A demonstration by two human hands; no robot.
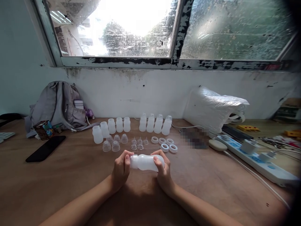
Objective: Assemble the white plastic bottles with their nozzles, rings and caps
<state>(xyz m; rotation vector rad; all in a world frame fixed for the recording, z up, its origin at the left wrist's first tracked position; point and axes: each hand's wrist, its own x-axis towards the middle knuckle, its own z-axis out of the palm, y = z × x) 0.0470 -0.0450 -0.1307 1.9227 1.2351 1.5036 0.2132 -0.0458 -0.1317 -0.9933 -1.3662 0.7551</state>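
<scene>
Milky-white plastic makes up the bottle [148, 162], held on its side above the desk [202, 185], near the front of the body. Its long axis runs nearly from nine to three o'clock, the narrow, clear-fitted end at nine and the rounded base at three. The left hand [120, 168] is closed around that narrow end, its fingers hiding the tip; the right hand [164, 172] wraps the base, thumb along the near side. So the hands are apart from each other, joined only through the bottle, and both equally near it. How firmly the end fitting sits cannot be told.

From the bottle, clear teats [134, 147] lie just beyond at eleven to twelve o'clock, and white rings [173, 152] between one and two. Clear domed caps [115, 146] sit around ten; past them, uncapped bottles [97, 135] stand upright between ten and eleven. Four capped bottles [166, 125] stand farther back, between twelve and one. These small parts border the far side of the hands; the power strip [279, 172] lies well apart, around three.
</scene>
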